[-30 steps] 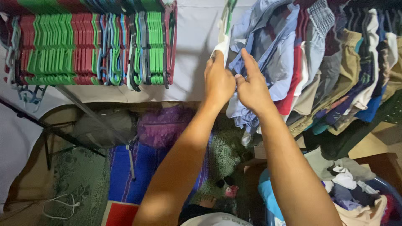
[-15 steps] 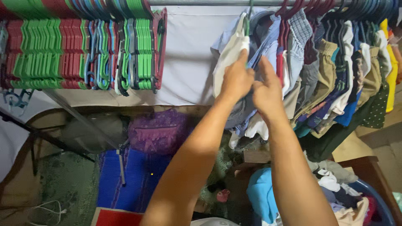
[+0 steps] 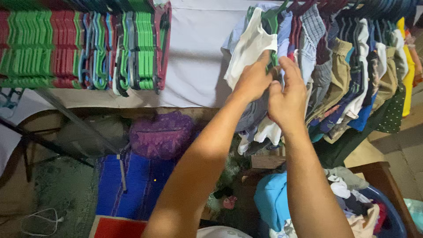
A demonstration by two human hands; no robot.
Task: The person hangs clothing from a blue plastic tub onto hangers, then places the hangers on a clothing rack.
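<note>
Hanging step: white cotton garment (image 3: 247, 46) on a green plastic hanger (image 3: 269, 20) is pinched at its lower edge by the left hand (image 3: 253, 81); right hand (image 3: 288, 99), fingers curled, is pressed against adjacent hung clothes (image 3: 352, 66). Straightening and release are judged next.

Empty plastic hangers (image 3: 88, 48), purple bag (image 3: 162, 134)

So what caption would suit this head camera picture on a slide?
Both hands, left and right, grip a white garment on a green hanger beside a packed row of hanging clothes.
</note>
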